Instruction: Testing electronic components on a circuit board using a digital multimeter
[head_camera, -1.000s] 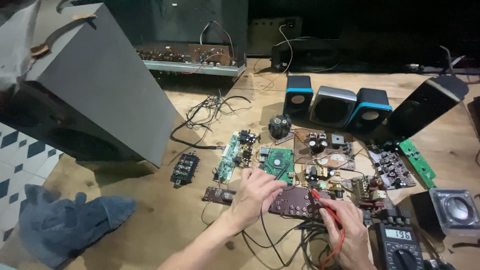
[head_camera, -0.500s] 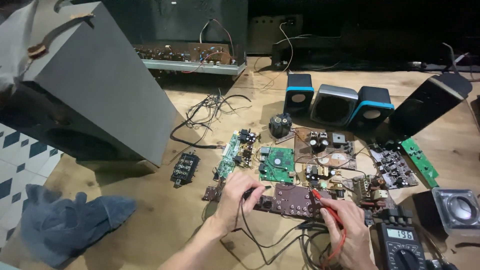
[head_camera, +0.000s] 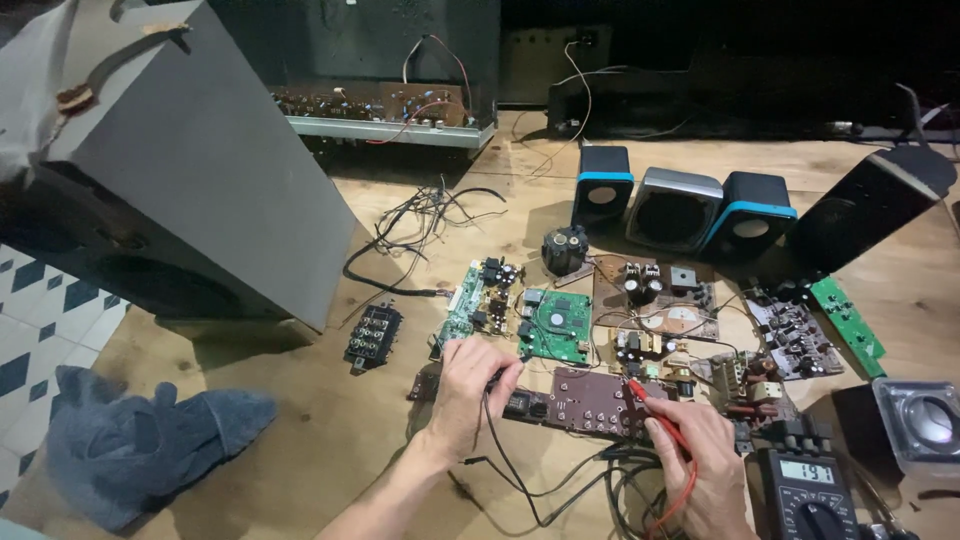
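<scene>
My left hand (head_camera: 472, 385) is closed around a black test probe (head_camera: 496, 378) with a black lead, its tip at the left end of a brown circuit board (head_camera: 590, 398). At the board's right part, my right hand (head_camera: 695, 455) pinches a red test probe (head_camera: 645, 402) whose tip touches the board. Both leads run down to a black multimeter (head_camera: 808, 490) at the lower right, its display lit. A green circuit board (head_camera: 555, 326) lies just beyond the brown one.
A large grey speaker cabinet (head_camera: 190, 170) leans at the left. Small blue-trimmed speakers (head_camera: 685, 205) stand at the back, with more boards (head_camera: 790, 335) to the right. A grey cloth (head_camera: 140, 445) lies at the lower left. Loose black wires (head_camera: 420, 225) cross the wooden table (head_camera: 300, 420).
My left hand has slid left from the middle of the brown board to its left end with the black probe. The right hand stays on the red probe.
</scene>
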